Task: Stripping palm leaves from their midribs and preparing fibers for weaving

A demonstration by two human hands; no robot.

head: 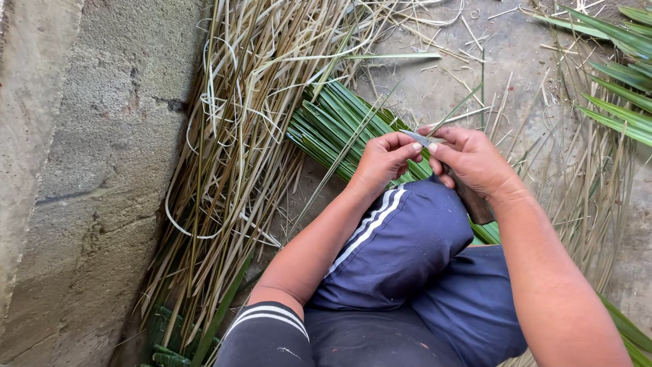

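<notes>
- A grey concrete wall (75, 170) fills the left side, rising from the bare concrete floor (435, 88)
- A long heap of pale dried strips (231, 156) lies along the foot of the wall, loose on the floor and held in no basket or bin
- The person's raised knee in dark blue trousers (401, 251) with white side stripes sits in the middle, below both hands
- A flat bundle of green leaf blades (333, 126) lies on the floor just beyond the knee, partly under the hands
- More green fronds (621, 75) reach in from the upper right corner, well apart from the bundle
- The right hand (475, 163) is closed round a dark handle, whose lower end shows beneath the wrist
- The left hand (384, 160) is curled, fingertips pinching a thin green strip (454, 111) that runs up and to the right from the hands
- A small knife blade (415, 138) shows between the two hands, touching the left fingertips, above the knee
</notes>
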